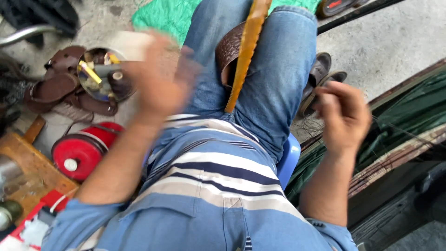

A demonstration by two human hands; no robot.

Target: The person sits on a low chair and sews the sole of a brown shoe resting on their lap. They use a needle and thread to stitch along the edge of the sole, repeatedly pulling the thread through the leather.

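Note:
I sit on a blue stool (289,158) in jeans and a striped shirt. A brown embossed leather piece (228,55) lies on my thigh, with a long orange-tan strap (245,51) across it. My left hand (160,81) is motion-blurred above my left knee, beside a round metal tin (100,74) of small tools; its grip is unclear. My right hand (344,116) hovers off my right thigh with the fingers pinched together, and a thin dark thread (404,130) runs from it to the right.
Brown leather sandals (58,88) lie around the tin on the concrete floor. A red spool (81,151) and a wooden block (28,162) sit at the left. A dark shoe (320,74) rests by my right leg. Dark green netting (409,111) fills the right side.

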